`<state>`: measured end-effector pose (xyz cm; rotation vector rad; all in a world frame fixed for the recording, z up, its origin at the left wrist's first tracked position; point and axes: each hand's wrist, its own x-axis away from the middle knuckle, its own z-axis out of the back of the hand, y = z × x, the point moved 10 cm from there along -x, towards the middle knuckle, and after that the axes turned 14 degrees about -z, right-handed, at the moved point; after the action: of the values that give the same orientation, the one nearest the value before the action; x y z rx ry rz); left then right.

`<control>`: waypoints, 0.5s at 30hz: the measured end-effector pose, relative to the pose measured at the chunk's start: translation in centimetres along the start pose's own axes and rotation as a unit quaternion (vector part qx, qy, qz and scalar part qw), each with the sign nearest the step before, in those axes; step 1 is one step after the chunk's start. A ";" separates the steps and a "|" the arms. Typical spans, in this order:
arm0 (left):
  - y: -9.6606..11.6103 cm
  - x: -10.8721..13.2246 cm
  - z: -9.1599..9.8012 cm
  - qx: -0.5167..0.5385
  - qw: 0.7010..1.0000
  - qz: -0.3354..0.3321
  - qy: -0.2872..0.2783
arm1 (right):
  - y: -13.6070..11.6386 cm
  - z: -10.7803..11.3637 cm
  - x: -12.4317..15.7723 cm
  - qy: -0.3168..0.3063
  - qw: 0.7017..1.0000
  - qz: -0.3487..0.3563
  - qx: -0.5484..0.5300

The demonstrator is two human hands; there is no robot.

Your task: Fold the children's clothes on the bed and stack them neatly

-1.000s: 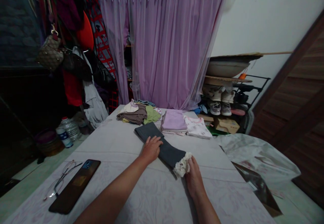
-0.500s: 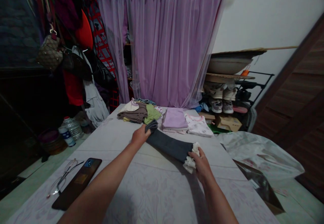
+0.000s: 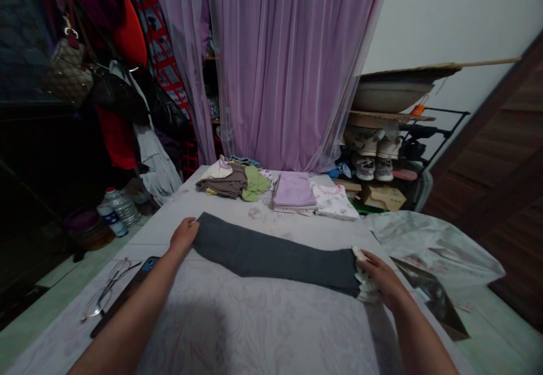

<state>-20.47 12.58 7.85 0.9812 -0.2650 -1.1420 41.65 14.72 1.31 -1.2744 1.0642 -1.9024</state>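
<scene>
lilac curtain [image 3: 292, 64] | folded lilac cloth [image 3: 293, 190] | eyeglasses [image 3: 108, 290] | smartphone [image 3: 139, 279] | sneakers [image 3: 365, 167]

A pale floral-printed sheet [image 3: 263, 330] covers the long bed or table. Across its middle lies a dark grey garment [image 3: 271, 256], stretched out flat with a white lace trim at one end. Beyond it, side by side near the far edge, sit a rumpled brown garment [image 3: 223, 184], a crumpled green garment [image 3: 254, 185], a folded lilac garment [image 3: 293, 190] and a folded white printed garment [image 3: 333, 201]. Near the left edge lie wire-framed glasses [image 3: 108, 287], just beside a dark phone [image 3: 121, 307].
</scene>
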 end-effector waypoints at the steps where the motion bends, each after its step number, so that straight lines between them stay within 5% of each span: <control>1: -0.2 0.4 -0.2 -0.031 0.999 -0.012 -0.007 | -0.1 0.7 -0.2 0.052 0.998 0.031 0.036; 4: 0.7 1.5 -2.0 -0.140 0.983 -0.096 -0.071 | -2.2 1.0 0.8 0.154 0.960 0.172 0.160; 7: 2.2 2.4 -5.1 -0.210 0.942 -0.188 -0.180 | -3.7 -0.8 1.9 0.151 0.917 0.260 0.260; 15: 3.2 0.2 -8.7 -0.300 0.882 -0.215 -0.293 | -2.7 -2.4 -1.2 0.131 0.887 0.147 0.418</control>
<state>-12.83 17.12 5.29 0.1135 -0.1541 -1.7851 39.67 17.75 2.56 -0.3502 0.3982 -1.9713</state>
